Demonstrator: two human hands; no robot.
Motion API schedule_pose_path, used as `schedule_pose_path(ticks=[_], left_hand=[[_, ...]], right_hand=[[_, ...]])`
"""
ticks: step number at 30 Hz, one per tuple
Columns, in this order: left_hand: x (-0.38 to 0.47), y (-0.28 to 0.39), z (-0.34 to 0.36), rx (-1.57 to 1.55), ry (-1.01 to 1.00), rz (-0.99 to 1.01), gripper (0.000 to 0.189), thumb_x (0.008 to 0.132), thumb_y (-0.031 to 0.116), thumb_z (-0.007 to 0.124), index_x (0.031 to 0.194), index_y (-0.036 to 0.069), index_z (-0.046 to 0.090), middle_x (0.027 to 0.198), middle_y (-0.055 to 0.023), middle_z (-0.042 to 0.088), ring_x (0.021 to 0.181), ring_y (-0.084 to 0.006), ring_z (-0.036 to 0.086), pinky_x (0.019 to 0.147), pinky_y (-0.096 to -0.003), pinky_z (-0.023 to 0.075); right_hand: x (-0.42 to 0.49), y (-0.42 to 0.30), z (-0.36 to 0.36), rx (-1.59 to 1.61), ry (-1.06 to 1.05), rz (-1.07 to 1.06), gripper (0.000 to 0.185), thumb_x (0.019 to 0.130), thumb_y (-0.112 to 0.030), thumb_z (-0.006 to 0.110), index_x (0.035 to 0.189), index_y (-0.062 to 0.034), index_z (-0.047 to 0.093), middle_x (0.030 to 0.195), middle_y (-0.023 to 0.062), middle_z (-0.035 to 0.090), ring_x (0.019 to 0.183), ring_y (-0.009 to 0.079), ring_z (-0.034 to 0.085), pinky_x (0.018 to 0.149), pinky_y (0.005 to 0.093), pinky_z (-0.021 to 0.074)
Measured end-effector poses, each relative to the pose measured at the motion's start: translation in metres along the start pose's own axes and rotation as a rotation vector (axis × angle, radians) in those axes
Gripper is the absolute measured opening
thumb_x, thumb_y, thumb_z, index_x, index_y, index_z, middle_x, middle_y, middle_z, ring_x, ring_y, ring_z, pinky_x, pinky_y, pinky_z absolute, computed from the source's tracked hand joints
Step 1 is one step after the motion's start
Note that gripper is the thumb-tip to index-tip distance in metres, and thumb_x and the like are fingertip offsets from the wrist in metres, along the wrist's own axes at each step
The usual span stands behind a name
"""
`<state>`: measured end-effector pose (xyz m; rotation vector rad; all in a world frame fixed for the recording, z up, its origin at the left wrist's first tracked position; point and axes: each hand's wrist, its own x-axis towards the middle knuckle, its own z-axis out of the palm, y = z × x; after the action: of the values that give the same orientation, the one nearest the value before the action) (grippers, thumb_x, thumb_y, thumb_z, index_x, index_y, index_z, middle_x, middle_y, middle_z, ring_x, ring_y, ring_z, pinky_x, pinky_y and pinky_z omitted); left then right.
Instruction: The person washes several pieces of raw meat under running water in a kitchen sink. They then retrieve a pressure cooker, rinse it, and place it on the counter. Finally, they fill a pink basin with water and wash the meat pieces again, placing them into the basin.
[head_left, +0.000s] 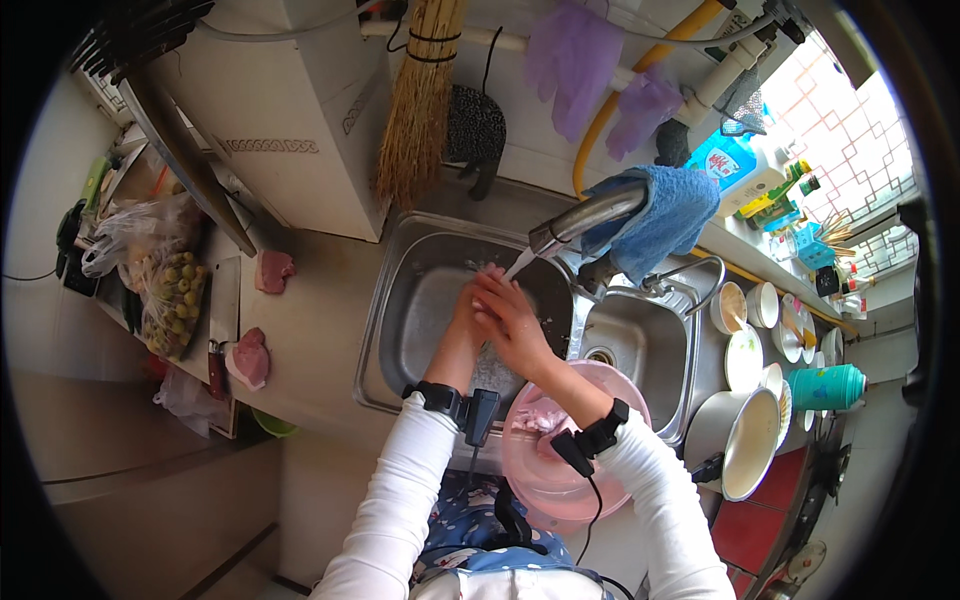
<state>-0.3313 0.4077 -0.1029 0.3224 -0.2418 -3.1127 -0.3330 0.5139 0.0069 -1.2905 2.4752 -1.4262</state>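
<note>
Under a stream of water from the steel faucet (555, 232), my right hand (514, 319) lies across my left hand (478, 300). Both are wet and held over the larger stainless steel sink basin (420, 300). The right fingers are slightly spread, with no object visible in them. My left palm and some of its fingers are hidden behind the right hand. Below my right forearm, a pink plastic basin (570, 495) sits at the sink's front edge with raw meat (541, 421) in it. A blue towel (675, 214) hangs over the faucet.
On the left counter lie two pieces of raw meat (274, 271), a cleaver (223, 300) and a plastic bag of small green fruit (176, 300). A smaller sink basin (637, 337), bowls (742, 360) and a large pot (731, 442) stand to the right. A straw broom (420, 120) hangs behind.
</note>
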Motion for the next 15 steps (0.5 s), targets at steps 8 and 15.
schedule_pose_path(ticks=[8, 15], left_hand=[[-0.003, 0.007, 0.072, 0.724, 0.554, 0.319, 0.023, 0.096, 0.021, 0.045, 0.109, 0.004, 0.054, 0.097, -0.0111, 0.065, 0.088, -0.0185, 0.06, 0.077, -0.0297, 0.0483], [-0.022, 0.03, 0.077, 1.202, 0.423, 0.415, 0.034, 0.091, 0.028, 0.053, 0.115, 0.004, 0.057, 0.111, -0.0078, 0.062, 0.104, -0.0165, 0.056, 0.091, -0.0303, 0.0426]], right_hand=[[0.029, 0.009, 0.007, 1.101, 0.065, 0.961, 0.034, 0.092, -0.027, 0.054, 0.122, -0.0108, 0.049, 0.115, 0.0049, 0.057, 0.099, 0.0181, 0.059, 0.075, 0.0359, 0.0519], [0.024, 0.048, 0.007, 1.364, 0.013, 1.11, 0.016, 0.091, -0.029, 0.054, 0.102, -0.0179, 0.059, 0.071, -0.0056, 0.059, 0.055, 0.0098, 0.057, 0.052, 0.0259, 0.0501]])
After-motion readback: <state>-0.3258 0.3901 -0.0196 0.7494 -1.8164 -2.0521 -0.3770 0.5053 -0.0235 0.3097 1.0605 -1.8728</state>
